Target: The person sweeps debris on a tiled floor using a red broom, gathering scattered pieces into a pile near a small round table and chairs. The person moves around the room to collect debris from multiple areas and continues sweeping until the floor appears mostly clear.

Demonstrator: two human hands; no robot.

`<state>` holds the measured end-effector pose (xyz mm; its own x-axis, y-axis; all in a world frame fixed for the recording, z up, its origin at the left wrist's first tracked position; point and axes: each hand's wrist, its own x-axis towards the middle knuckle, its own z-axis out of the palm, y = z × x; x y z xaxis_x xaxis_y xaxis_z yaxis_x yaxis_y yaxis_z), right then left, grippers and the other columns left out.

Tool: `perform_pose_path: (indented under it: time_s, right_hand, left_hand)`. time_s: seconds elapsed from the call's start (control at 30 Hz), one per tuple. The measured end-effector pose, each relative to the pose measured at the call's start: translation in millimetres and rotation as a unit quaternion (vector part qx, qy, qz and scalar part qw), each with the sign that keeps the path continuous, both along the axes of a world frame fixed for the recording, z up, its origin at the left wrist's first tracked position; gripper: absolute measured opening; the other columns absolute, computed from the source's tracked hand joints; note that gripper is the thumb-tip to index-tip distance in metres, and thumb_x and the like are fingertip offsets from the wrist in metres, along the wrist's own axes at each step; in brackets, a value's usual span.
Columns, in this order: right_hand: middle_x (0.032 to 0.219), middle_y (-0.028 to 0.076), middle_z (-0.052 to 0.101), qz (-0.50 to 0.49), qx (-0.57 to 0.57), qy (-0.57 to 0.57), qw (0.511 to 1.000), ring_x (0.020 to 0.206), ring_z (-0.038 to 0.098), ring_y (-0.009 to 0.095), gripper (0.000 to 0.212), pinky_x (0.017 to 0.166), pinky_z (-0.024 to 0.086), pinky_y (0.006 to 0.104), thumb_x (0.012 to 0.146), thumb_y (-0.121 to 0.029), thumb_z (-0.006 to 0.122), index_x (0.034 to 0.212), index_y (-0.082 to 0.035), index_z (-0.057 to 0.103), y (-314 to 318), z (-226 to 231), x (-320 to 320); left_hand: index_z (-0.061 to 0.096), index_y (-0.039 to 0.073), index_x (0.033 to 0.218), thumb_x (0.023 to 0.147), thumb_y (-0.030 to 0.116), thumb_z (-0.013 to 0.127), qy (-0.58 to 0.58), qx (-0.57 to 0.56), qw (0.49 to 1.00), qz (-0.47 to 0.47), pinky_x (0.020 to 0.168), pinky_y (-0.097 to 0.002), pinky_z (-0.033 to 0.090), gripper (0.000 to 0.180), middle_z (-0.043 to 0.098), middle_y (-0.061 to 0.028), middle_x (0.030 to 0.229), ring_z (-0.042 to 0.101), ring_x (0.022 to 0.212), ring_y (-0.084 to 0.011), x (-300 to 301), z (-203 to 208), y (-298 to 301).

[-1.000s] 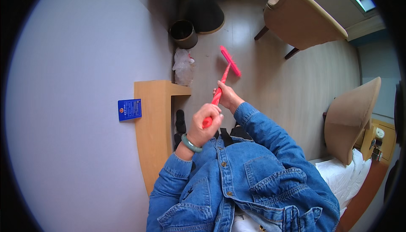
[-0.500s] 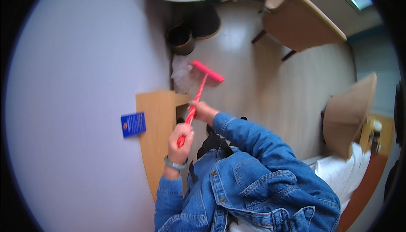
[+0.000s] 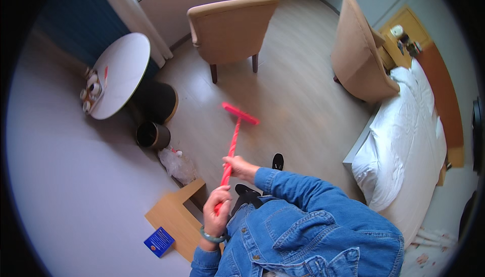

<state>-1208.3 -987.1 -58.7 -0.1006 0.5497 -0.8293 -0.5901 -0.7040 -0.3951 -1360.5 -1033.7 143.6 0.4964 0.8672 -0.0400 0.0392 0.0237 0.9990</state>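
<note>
A red broom (image 3: 235,138) slants away from me, its wide T-shaped head (image 3: 240,114) low over the grey wood-look floor; contact with the floor cannot be made out. My left hand (image 3: 216,209), with a greenish bangle at the wrist, is closed round the top end of the handle. Farther down, my right hand (image 3: 242,169) also grips it. Both arms wear blue denim sleeves. Left of the broom, a clear plastic bag (image 3: 178,167) lies on the floor beside a dark round bin (image 3: 153,135). My black shoes (image 3: 278,161) stand behind the broom head.
A round white table (image 3: 129,70) on a dark pedestal stands at the far left. One beige chair (image 3: 232,32) is ahead, another (image 3: 357,49) to the right by a white-covered bed (image 3: 396,140). A wooden desk (image 3: 174,214) with a blue card (image 3: 159,241) is near left.
My view has swung right, bringing in more of the bed and the chairs. The broom head has moved away from the plastic bag, onto the floor farther right. Both hands still grip the handle.
</note>
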Motion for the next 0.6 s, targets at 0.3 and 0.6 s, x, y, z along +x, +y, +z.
perform_pose_path:
  time_s: [0.3, 0.6]
  right_hand:
    - [0.078, -0.001, 0.061, -0.175, -0.067, -0.015, 0.982, 0.068, 0.061, 0.013, 0.018, 0.060, 0.052, 0.0317, 0.095, -0.027, 0.051, 0.094, -0.010, 0.056, -30, -52, 189]
    - [0.077, 0.001, 0.058, -0.123, -0.118, 0.013, 0.985, 0.068, 0.060, 0.014, 0.015, 0.059, 0.051, 0.0334, 0.094, -0.024, 0.048, 0.092, -0.010, 0.053, -56, -79, 271]
  left_hand:
    - [0.055, 0.002, 0.116, 0.094, 0.007, 0.047, 0.090, -0.219, 0.953, -0.190, 0.097, -0.0377, 0.047, 0.024, 0.051, -0.0137, 0.136, 0.051, 0.124, -0.0273, 160, -84, 2]
    - [0.051, 0.008, 0.109, 0.098, 0.018, 0.048, -0.013, -0.712, 0.700, -0.050, 0.047, -0.0226, 0.044, 0.015, 0.058, -0.0036, 0.083, 0.048, 0.054, -0.0091, 276, -154, 20]
